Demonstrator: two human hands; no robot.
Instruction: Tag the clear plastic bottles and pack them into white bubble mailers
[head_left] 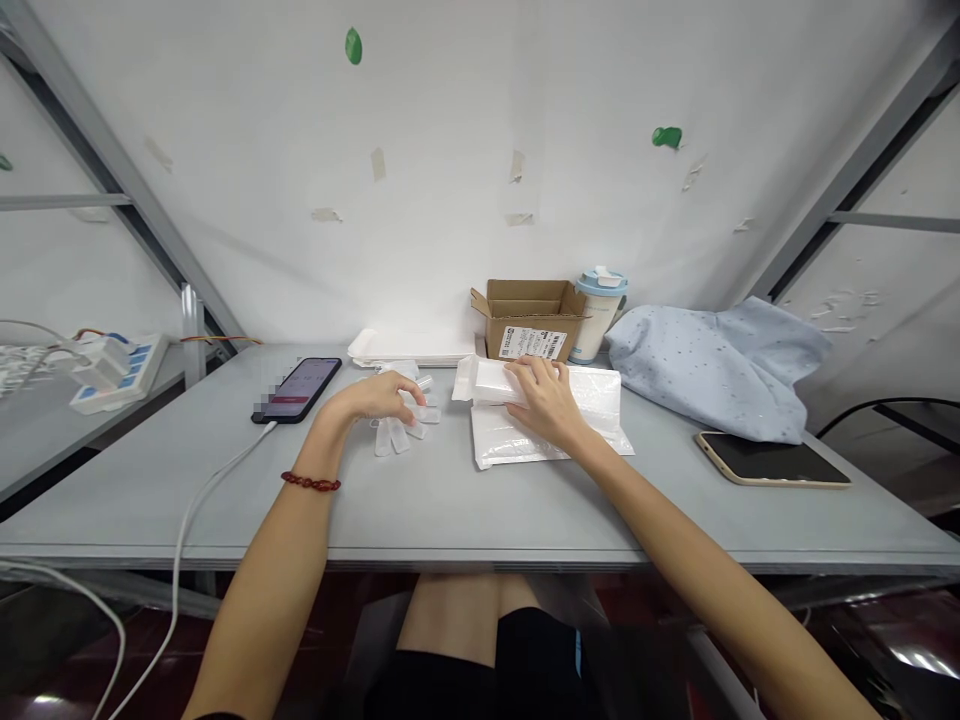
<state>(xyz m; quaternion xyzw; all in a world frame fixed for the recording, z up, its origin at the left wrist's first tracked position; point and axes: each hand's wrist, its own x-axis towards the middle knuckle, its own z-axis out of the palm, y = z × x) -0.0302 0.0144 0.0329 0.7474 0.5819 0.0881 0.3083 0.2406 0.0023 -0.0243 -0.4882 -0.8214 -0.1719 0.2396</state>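
My left hand [375, 397] rests on a small heap of clear plastic pieces [405, 425] on the grey table [450, 500], fingers curled over them. A red bead bracelet sits on that wrist. My right hand [546, 398] lies on a stack of white plastic trays [487, 382], fingers bent over its near edge. Under that stack lies a clear plastic bag [555, 440] of white items.
A phone [298, 389] on a white cable lies left of the pieces. At the back stand white trays [409, 348], an open cardboard box [531, 318] and a lidded cup [600, 312]. Blue cloth [712, 365] and a second phone [772, 460] lie right; a power strip [120, 372] far left.
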